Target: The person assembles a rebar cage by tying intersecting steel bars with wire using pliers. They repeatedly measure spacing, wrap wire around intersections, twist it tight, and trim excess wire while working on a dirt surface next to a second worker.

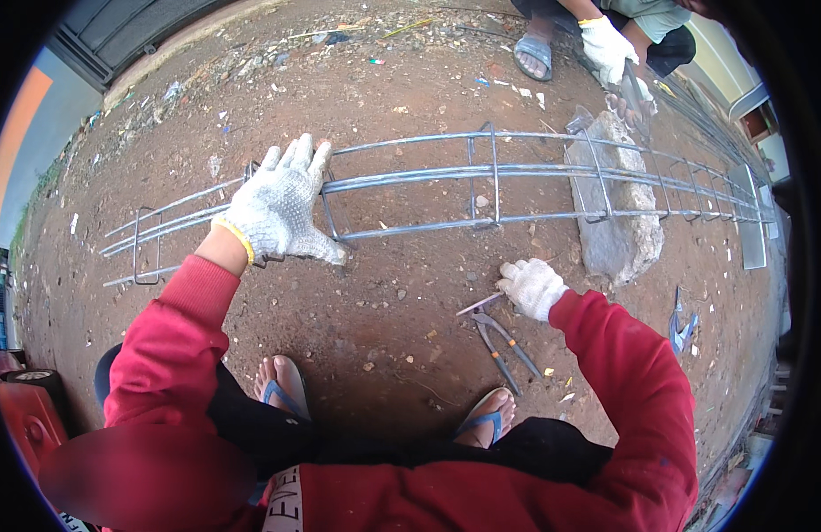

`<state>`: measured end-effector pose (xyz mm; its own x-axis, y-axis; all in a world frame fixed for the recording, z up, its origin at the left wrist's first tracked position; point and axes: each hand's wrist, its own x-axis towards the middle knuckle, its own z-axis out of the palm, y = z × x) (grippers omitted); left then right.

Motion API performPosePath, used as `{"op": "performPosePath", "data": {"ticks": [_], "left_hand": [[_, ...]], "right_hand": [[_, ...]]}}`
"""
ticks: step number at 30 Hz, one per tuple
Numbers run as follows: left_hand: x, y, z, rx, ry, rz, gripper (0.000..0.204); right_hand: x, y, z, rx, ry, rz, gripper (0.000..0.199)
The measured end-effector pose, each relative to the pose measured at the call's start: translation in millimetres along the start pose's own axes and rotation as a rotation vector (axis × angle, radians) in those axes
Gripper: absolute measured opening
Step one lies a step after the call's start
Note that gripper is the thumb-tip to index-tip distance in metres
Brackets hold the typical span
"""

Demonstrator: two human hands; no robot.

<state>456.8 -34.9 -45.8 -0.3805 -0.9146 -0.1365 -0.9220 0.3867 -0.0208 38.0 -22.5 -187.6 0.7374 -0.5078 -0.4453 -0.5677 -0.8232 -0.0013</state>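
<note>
Pincers [503, 341] lie on dirt, right hand [532, 287] closed on their head; left hand [277, 206] rests flat and open on the rebar cage [490, 177].

A grey stone block [616, 222] sits on the red dirt ground [384, 80], which is scattered with pebbles and bits of litter. Across from it another person [605, 27] crouches in grey sandals and white gloves. A grey shutter door [126, 31] closes off the far left corner.
</note>
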Motion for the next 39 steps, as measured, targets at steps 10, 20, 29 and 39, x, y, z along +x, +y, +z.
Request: {"op": "performPosePath", "data": {"ticks": [10, 20, 29, 39], "left_hand": [[-0.3, -1.3, 8.5, -0.074, -0.012, 0.029, 0.145], [8.8, -21.9, 5.6, -0.152, -0.152, 0.057, 0.143], [3.3, -19.3, 4.3, -0.191, -0.091, 0.049, 0.138], [-2.9, -11.8, 11.9, -0.167, -0.044, 0.040, 0.127]], "right_hand": [[-12.0, 7.7, -213.9, 0.771, 0.281, -0.330, 0.021], [80.5, 6.5, -237.2, 0.568, 0.021, -0.090, 0.031], [82.7, 2.5, -225.1, 0.452, 0.044, -0.040, 0.033], [83.6, -7.3, -220.3, 0.373, 0.042, -0.133, 0.028]]}}
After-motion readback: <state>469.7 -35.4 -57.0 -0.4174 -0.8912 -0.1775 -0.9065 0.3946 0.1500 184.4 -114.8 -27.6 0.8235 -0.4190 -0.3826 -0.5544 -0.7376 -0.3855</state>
